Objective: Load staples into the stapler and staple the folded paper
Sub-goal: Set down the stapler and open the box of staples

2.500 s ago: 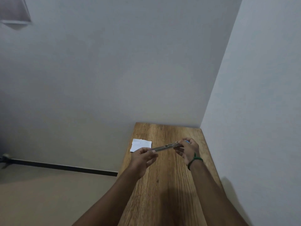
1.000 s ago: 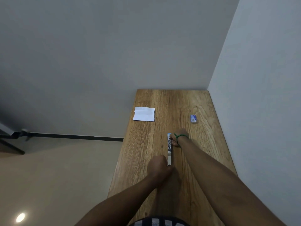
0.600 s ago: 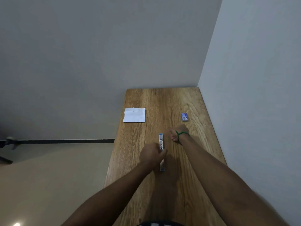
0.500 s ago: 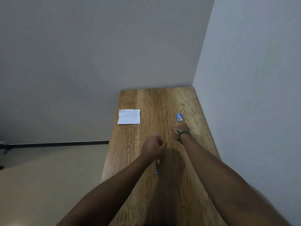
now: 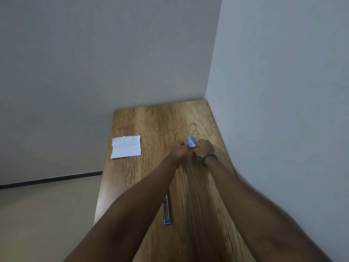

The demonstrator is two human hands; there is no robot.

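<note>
Stapler (image 5: 167, 209) lies flat on the wooden table (image 5: 151, 176) near you, stretched out lengthwise, its blue tip pointing toward you and its far end hidden under your left forearm; neither hand touches it. Farther out, your two hands meet at the small blue-and-white staple box (image 5: 191, 142). Your left hand (image 5: 180, 151) is curled with its fingers bunched at the box's left side, and your right hand (image 5: 205, 149), with a green band (image 5: 207, 158) at the wrist, is curled against its right side. Both look pinched on the box, though whether it is lifted or resting on the table you cannot tell from here. Folded white paper (image 5: 126, 149) lies flat near the table's left edge, well apart from both hands and the stapler.
</note>
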